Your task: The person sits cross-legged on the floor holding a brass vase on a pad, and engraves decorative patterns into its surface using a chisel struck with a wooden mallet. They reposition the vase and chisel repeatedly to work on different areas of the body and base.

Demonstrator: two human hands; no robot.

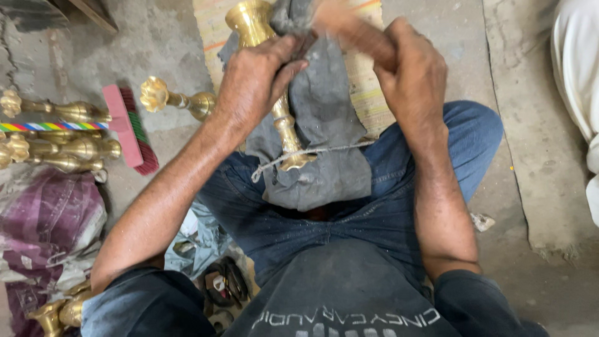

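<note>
Both bare forearms reached forward from short dark sleeves, converging ahead of the seated person's bent, jeans-clad legs. The left hand (pixel 256 78) lay knuckles up, its fingers curled closed in a tight grasp, thumb pressed in toward the right. The right hand (pixel 409 68) sat just beside it and slightly higher, back turned to the camera, fingers folded shut; its fingertips were blurred. The wrists stayed apart, elbows splayed outward.

Turned brass stem (pixel 284 118), lengthwise on grey cloth (pixel 324 143)
</note>
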